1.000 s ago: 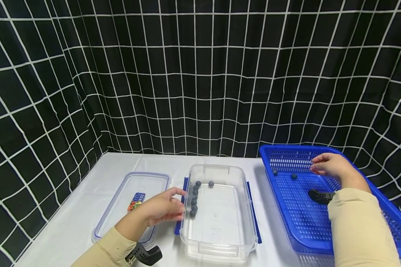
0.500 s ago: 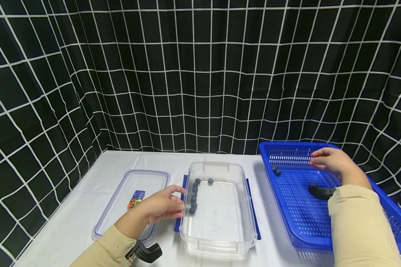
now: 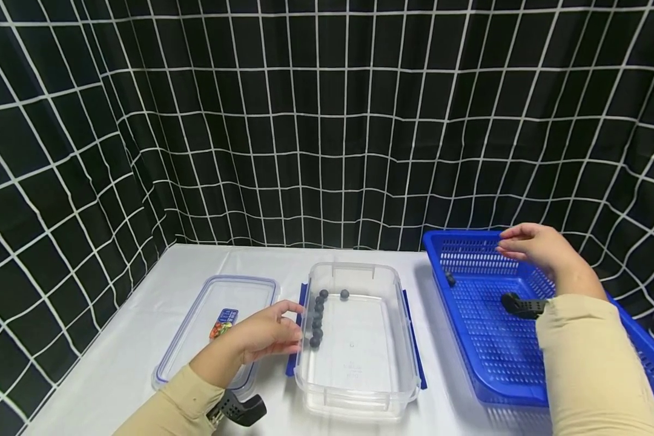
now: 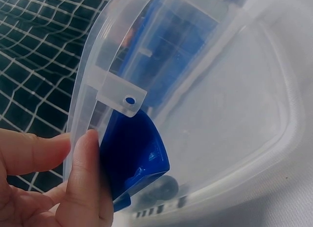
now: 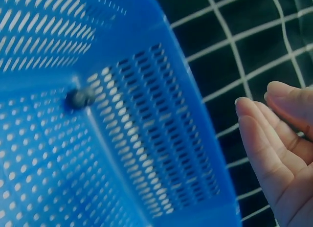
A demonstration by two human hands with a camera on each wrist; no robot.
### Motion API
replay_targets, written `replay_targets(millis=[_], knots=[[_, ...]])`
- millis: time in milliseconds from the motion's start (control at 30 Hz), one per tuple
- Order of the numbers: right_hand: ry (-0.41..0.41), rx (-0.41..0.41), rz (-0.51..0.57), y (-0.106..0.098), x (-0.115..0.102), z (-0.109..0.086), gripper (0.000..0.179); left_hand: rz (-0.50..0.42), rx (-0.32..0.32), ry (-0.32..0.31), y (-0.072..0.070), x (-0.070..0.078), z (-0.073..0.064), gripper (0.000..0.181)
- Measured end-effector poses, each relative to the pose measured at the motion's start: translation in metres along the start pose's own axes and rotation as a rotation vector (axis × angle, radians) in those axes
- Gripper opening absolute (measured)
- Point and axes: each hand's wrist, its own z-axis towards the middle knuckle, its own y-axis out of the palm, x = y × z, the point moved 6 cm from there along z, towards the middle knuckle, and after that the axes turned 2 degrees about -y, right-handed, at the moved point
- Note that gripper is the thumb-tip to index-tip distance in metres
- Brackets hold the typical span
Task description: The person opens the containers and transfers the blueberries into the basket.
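My left hand [image 3: 269, 333] pinches the left wall of a clear plastic container [image 3: 354, 396], near its open blue side clasp [image 4: 132, 158]. Inside, several small dark balls [image 3: 317, 324], like blueberries, line the left wall, and one lone ball [image 3: 344, 294] sits by the back wall. My right hand [image 3: 542, 251] hovers over the back of a blue perforated basket [image 3: 471, 339], fingers loosely bent and nothing visible between them. Down in the basket's back left corner rest dark balls [image 5: 80, 97], bunched together, below and left of this hand.
A clear lid [image 3: 188, 330] with a blue-edged rim and a colourful label lies left of the container, under my left forearm. White cloth [image 3: 114, 363] covers the table. A black gridded curtain [image 3: 354, 133] hangs close behind.
In the basket, one dark ball has rolled left to join the other at the corner. My right hand has risen and moved toward the basket's back rim. My left hand stays put.
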Motion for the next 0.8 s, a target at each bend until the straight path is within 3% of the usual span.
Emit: replay_targets(millis=[200, 367, 567, 800], knots=[[-0.029, 0.015, -0.003, 0.004, -0.026, 0.005, 0.042, 0.0, -0.003, 0.01, -0.001, 0.0, 0.001, 0.052], [-0.069, -0.023, 0.04, 0.023, -0.051, 0.009, 0.039, -0.001, -0.003, 0.008, -0.001, -0.001, 0.002, 0.052], [-0.138, -0.136, 0.146, 0.064, -0.084, 0.018, 0.032, -0.001, 0.001, 0.01, 0.0, -0.001, 0.001, 0.051], [-0.142, -0.231, 0.16, 0.12, -0.11, 0.03, 0.029, 0.009, 0.01, 0.005, 0.0, 0.0, 0.001, 0.051]])
